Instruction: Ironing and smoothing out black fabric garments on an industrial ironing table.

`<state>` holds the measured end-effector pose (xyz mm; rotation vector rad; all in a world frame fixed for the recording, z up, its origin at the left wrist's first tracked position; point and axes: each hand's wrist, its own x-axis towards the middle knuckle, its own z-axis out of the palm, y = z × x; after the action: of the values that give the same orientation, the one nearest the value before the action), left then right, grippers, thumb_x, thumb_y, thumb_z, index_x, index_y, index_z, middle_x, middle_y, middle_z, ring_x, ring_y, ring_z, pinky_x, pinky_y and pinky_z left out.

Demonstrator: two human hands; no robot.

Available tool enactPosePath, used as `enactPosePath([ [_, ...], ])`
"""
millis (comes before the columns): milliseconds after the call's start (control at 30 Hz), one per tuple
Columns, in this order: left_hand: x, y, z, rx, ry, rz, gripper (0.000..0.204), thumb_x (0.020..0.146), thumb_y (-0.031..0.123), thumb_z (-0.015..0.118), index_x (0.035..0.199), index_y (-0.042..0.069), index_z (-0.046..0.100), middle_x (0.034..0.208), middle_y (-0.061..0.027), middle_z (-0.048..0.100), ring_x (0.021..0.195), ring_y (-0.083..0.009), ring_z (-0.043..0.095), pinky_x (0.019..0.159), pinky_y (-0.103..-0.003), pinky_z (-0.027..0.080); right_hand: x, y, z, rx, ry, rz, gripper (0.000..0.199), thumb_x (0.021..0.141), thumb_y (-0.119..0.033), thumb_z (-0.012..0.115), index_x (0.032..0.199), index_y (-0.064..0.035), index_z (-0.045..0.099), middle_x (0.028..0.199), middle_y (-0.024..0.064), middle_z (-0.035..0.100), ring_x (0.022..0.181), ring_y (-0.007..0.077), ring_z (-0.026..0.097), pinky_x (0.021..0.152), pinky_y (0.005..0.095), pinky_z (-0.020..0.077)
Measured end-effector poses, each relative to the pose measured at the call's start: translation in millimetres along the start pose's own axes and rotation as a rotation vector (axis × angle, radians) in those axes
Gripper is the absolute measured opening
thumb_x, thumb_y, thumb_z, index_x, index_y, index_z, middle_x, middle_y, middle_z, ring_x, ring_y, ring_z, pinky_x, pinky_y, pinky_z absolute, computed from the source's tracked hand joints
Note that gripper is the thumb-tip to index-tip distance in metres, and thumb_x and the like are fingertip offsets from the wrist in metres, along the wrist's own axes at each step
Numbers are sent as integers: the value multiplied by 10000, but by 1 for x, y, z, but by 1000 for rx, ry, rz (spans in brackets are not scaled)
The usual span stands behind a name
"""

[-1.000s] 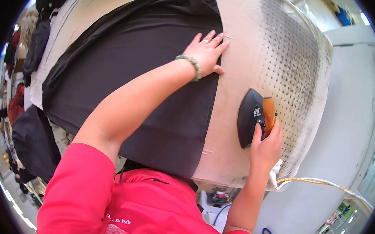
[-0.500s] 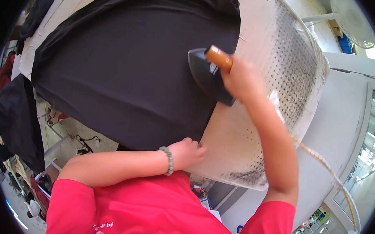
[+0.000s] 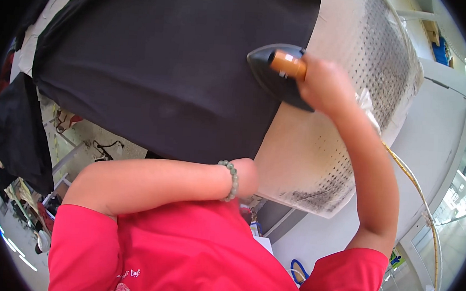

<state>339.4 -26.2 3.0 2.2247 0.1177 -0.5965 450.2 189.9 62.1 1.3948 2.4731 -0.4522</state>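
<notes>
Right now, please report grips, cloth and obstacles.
Right grip: on iron handle. Left grip: beside black cloth, contact unclear. Cloth: spread, creased; iron across right edge.

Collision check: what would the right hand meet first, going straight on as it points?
Past the iron in its grip, the right hand would likely meet the black cloth first; iron-to-cloth clearance is unclear from above.

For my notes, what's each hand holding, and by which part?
Right hand: the iron, by its orange-brown handle. Left hand: cannot tell; its fingers are hidden.
</notes>
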Motion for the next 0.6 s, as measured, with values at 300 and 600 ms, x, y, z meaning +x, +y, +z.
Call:
enactPosePath([
  [300,4,-4,16,58,117,-37,156,829,110,650,926,76,768,979,-83,729,859,-283,718,697,-387,566,-58,-27,19,89,-2,76,492,895,-247,683,1331,-57,556,862,170,718,796,385,697,739,473,549],
  [600,-111,-76,18,151,1261,-312,392,812,68,619,1200,21,652,1246,-131,649,1158,-323,639,969,-440,531,-194,-121,140,989,130,579,324,927,-258,748,1066,11,632,913,136,691,825,206,675,726,338,526],
])
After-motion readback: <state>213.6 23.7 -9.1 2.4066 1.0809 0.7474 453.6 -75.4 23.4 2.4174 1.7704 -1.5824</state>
